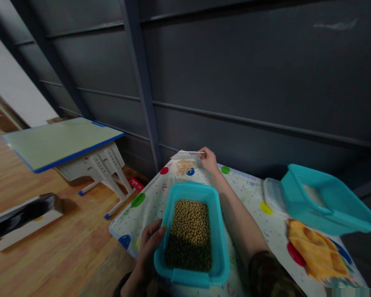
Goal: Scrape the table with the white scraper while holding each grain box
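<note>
A turquoise tub (220,231) full of small yellow-green beans (191,231) sits on the dotted tablecloth (148,206) right in front of me. My left hand (151,241) grips the tub's left rim, fingers curled over the edge. My right hand (208,160) reaches to the table's far edge and pinches a white slotted scoop (185,155). Just under the scoop lies a small pile of pale beans (184,166) on the cloth.
A second turquoise tub (330,206) stands tilted at the right, with a clear lid (273,194) beside it and a yellow cloth (317,247) in front. A dark grey wall runs close behind the table. A small desk (62,142) stands on the wood floor at left.
</note>
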The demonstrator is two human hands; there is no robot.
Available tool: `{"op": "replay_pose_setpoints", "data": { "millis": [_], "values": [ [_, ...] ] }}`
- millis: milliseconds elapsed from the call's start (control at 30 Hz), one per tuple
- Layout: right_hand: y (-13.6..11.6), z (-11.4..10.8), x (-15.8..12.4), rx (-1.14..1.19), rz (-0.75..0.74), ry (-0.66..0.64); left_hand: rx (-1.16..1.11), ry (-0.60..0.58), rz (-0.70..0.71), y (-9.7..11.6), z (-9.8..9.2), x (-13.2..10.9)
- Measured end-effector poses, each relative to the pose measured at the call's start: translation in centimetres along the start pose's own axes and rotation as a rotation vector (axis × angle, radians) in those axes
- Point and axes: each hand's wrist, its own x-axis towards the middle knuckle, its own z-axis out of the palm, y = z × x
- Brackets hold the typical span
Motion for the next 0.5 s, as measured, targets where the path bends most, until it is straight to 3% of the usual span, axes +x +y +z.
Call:
{"op": "replay_pose_setpoints", "data": {
  "millis": [133, 333, 500],
  "values": [
    [0.0, 1.2, -0.3, 0.012, -0.036, -0.03, -0.06, -0.046, -0.019, 0.1, 0.3, -0.1],
    [0.0, 3.3, -0.4, 0.088, -0.069, -0.039, -0.062, 0.154, -0.013, 1.6, 2.5, -0.3],
    [0.2, 4.4, -0.6, 0.118, -0.063, -0.067, -0.037, 0.16, -0.043, 2.9, 3.4, -0.7]
  ]
}}
